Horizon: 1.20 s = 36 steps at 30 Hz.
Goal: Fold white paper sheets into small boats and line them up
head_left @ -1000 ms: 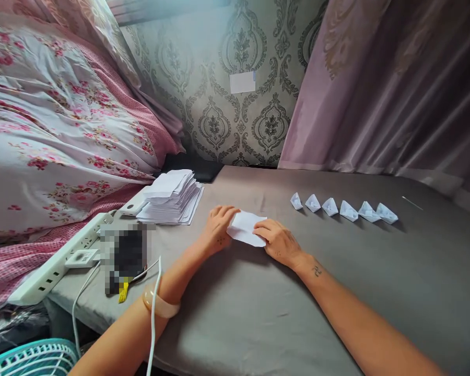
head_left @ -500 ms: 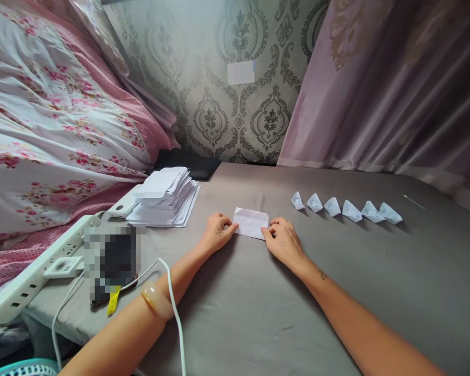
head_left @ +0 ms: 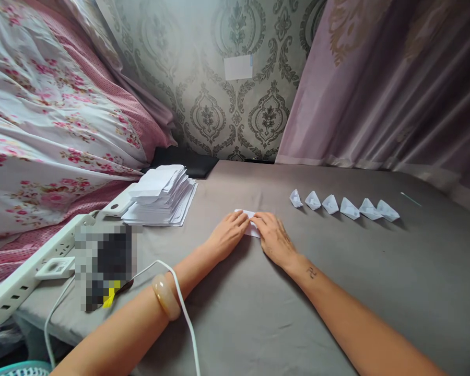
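A small folded white paper (head_left: 251, 228) lies on the grey sheet (head_left: 337, 271) in the middle of the surface. My left hand (head_left: 229, 235) lies flat over its left part, fingers stretched out and pressing down. From the right, my right hand (head_left: 273, 237) covers the other part, fingers also flat on the paper. Only a narrow strip of the paper shows between the two hands. A stack of white paper sheets (head_left: 160, 196) rests to the left, beyond my left hand.
Several small folded paper boats (head_left: 342, 206) stand in a row at the right. A white power strip (head_left: 31, 271), a dark blurred object (head_left: 105, 263) and a white cable (head_left: 184, 313) lie at the left edge. Floral bedding (head_left: 43, 120) rises at left, a curtain (head_left: 395, 89) at right.
Both hands have slid inward from the paper's ends onto its top and flattened. The paper now shows much smaller, mostly covered.
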Each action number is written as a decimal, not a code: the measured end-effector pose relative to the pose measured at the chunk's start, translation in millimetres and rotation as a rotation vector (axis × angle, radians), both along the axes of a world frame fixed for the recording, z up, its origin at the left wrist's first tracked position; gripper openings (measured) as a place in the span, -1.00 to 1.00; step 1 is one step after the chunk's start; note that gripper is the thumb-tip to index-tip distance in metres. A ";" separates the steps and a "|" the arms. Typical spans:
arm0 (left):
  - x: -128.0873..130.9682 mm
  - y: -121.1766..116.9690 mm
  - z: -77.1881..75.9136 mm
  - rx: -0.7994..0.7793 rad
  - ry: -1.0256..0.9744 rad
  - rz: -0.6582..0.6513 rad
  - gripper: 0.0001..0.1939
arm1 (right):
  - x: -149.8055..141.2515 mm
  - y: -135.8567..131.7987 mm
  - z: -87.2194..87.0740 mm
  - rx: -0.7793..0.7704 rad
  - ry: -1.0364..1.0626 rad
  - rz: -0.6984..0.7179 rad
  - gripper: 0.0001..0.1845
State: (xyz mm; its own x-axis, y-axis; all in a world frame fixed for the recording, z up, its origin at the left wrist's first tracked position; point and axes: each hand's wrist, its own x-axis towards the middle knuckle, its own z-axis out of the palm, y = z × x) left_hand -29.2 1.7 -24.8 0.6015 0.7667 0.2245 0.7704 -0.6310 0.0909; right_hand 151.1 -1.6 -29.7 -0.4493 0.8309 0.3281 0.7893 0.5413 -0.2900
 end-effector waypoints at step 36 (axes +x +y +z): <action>1.7 -7.3 13.2 -0.414 -1.346 0.451 -0.61 | 8.7 10.0 17.4 -0.724 1.165 -0.159 -0.39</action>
